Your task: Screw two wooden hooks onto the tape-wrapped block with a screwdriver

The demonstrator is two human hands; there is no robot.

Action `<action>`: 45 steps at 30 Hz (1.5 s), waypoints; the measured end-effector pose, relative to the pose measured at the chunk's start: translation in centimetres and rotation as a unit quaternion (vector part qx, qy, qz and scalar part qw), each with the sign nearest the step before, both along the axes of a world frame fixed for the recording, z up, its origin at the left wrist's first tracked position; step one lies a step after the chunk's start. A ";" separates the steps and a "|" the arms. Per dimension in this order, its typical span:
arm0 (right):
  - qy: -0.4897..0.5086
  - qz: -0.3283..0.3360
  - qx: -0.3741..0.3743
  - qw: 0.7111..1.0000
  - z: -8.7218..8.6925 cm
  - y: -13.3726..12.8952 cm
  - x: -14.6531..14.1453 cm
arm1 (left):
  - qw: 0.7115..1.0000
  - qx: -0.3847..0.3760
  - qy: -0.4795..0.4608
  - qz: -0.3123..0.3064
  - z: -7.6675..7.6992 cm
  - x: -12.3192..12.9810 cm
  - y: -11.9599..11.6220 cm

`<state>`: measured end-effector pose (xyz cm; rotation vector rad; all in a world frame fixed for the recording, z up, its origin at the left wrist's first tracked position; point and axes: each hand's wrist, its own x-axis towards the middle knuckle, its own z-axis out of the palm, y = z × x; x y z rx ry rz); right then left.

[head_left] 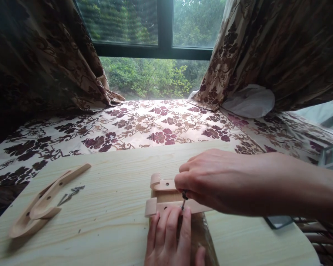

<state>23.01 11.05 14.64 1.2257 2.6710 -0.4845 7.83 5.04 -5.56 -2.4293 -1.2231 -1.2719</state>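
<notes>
My right hand is closed round a screwdriver; its handle is hidden in the fist. The thin shaft points down to a small screw on the nearer curved wooden strip. My left hand lies with fingers stretched over that strip, index and middle fingertips on either side of the screw, thumb apart. Parallel behind it is a second curved strip with a screw head in its hole. Both strips lie across a brown wooden block or board, largely covered by my hands.
Two similar curved wooden strips lie at the left of the pale wooden table. Beside them is a little pile of screws. A dark-edged flat object sits beneath my right forearm. Floral cloth spreads behind, towards the window.
</notes>
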 end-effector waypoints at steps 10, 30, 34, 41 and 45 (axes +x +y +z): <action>0.002 -0.014 0.018 1.000 -0.1 -0.3 0.0 | 1.000 0.000 0.009 -0.005 0.1 -0.2 0.0; 0.006 -0.012 0.013 1.000 0.4 -0.7 -0.2 | 1.000 0.010 0.007 -0.004 0.2 -0.1 0.0; 0.048 0.000 0.002 0.999 0.1 -0.7 -0.2 | 1.000 0.016 0.010 -0.001 0.2 -0.1 0.1; -0.027 -0.018 0.025 0.999 -1.3 0.0 -0.1 | 1.000 0.004 0.004 -0.004 0.3 0.1 0.1; -0.035 -0.025 0.029 0.999 -1.0 0.0 -0.3 | 1.000 0.007 -0.001 -0.002 0.2 0.2 0.0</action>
